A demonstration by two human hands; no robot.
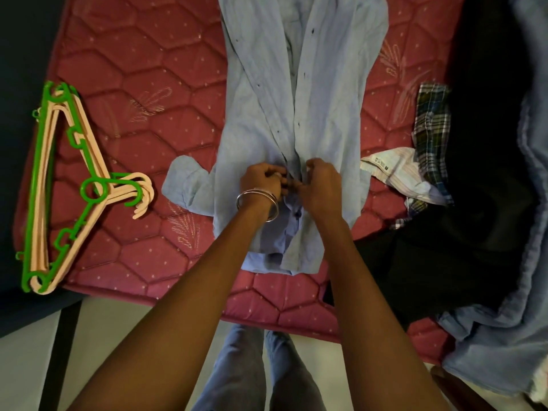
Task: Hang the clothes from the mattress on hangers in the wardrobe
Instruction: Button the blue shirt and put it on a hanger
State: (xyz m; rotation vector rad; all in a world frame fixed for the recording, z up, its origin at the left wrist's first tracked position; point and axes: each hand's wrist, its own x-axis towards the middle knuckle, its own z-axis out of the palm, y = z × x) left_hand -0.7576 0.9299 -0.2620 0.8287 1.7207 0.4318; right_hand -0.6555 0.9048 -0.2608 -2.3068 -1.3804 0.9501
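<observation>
A light blue button-up shirt [296, 84] lies flat on the red quilted mattress [154, 114], collar end near me. My left hand [261, 180], with bangles on the wrist, and my right hand [320, 185] both pinch the shirt's front placket near the collar, fingers curled at a button. A stack of hangers [59, 188], one green on top of several peach ones, lies at the mattress's left edge, apart from the shirt.
A plaid garment [433, 123] and a striped shirt [397, 170] lie to the right. A dark garment [444, 247] and a blue denim piece [504, 336] fill the right side. My legs stand on the pale floor [118, 336] below the mattress edge.
</observation>
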